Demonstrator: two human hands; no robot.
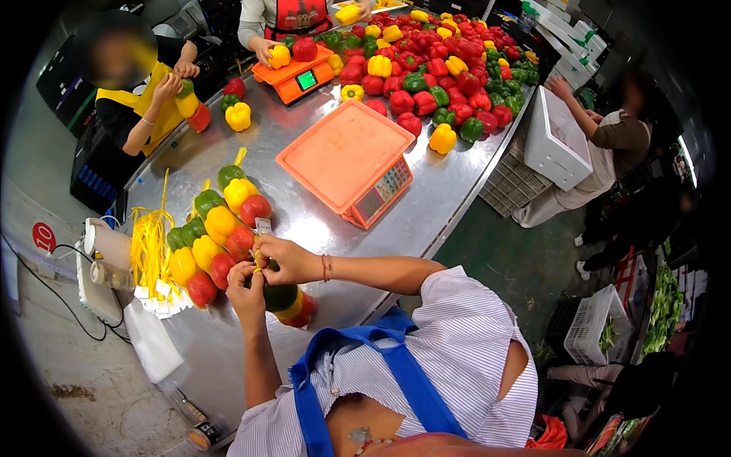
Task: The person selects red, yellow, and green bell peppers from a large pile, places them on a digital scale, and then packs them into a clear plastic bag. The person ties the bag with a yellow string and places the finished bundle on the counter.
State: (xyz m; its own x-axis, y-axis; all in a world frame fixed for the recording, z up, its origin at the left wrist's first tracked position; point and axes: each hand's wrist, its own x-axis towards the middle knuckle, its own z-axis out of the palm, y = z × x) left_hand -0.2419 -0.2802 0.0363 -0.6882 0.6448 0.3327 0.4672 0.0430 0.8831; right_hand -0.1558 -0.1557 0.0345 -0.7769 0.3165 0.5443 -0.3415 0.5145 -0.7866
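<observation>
My left hand (246,291) and my right hand (287,260) meet over the metal table, both pinching a yellow tie at the top of a bagged pepper pack (290,305). That pack holds a green, a yellow and a red bell pepper, and lies just below my hands, its top partly hidden by them. A white tag (263,225) sticks up beside my right fingers. Several finished-looking packs of green, yellow and red peppers (220,224) lie side by side just beyond my hands. A bundle of yellow ties (151,245) with white tags lies to their left.
An orange scale (345,154) stands in mid-table, before a large heap of loose peppers (437,68). Another orange scale (297,71) is at a co-worker's hands. A co-worker in a yellow apron holds a pepper pack (191,108). Clear plastic bags (149,343) lie at the left edge.
</observation>
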